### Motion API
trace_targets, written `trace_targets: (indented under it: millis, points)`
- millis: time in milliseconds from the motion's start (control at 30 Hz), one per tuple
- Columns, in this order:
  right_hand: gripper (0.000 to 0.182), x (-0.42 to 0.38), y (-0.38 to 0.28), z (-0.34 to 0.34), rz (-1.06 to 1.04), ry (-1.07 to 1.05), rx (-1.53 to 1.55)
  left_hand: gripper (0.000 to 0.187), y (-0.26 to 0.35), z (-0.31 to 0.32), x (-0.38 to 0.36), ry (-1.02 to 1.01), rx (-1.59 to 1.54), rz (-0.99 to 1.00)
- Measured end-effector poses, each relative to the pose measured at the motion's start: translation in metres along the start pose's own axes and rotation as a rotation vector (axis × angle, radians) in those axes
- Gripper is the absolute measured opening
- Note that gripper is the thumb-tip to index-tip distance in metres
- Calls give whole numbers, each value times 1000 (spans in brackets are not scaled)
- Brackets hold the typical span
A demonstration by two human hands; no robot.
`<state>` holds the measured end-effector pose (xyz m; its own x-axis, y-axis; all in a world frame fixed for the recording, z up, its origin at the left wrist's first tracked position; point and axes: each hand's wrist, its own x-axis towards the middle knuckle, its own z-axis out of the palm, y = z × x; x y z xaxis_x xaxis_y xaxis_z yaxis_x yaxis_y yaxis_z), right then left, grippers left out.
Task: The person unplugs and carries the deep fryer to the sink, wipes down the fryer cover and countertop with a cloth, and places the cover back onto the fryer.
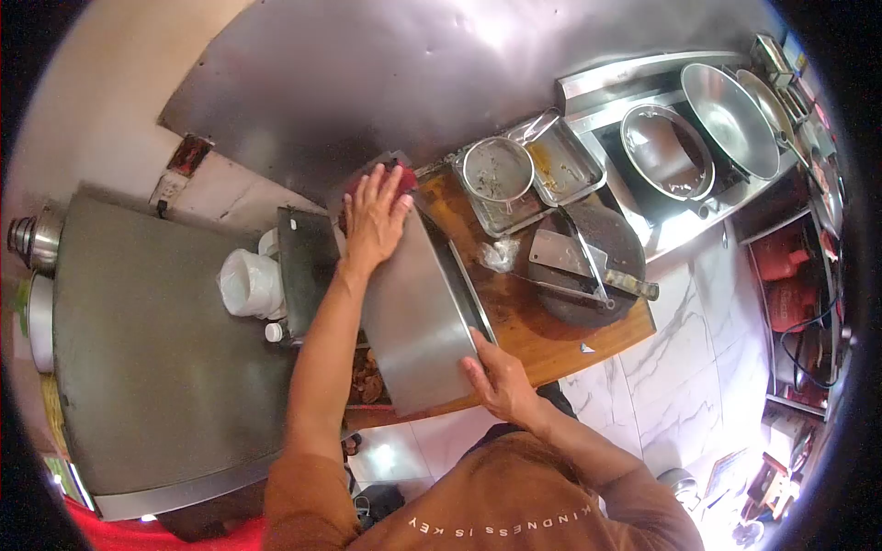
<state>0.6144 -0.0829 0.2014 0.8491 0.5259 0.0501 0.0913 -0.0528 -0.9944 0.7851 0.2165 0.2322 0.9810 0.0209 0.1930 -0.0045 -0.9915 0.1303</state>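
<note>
A long stainless steel box or cover [418, 321] with a smooth flat top lies lengthwise in front of me. At its far end my left hand [375, 220] holds a bunched red cloth [401, 181] down, with the fingers laid long over it. My right hand [501, 378] is closed on the near right edge of the steel piece, thumb on top and the other fingers partly hidden at its side. Beneath its near left side, some brown pieces [367, 378] show.
Right of the steel piece, a wooden table [542, 363] bears a strainer [498, 170] over a tray, a second tray [565, 161], and a cleaver [562, 253] on a dark round block [583, 308]. Beyond stand a pot [668, 151] and a wok [730, 119]. At left are a white tub [250, 283] and a grey counter [175, 358].
</note>
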Motion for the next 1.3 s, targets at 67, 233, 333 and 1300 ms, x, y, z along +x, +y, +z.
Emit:
trace_targets:
  millis: [67, 233, 333, 1300]
  points:
    - [48, -1, 4, 4, -7, 3, -18, 60, -13, 2, 15, 5, -11, -20]
    - [51, 2, 0, 3, -41, 20, -7, 57, -39, 7, 47, 41, -19, -35]
    - [52, 3, -2, 0, -23, 11, -12, 54, -45, 6, 61, -34, 21, -175]
    - [45, 19, 0, -3, -20, -31, -114, 58, -85, -23, -36, 42, -70, -219]
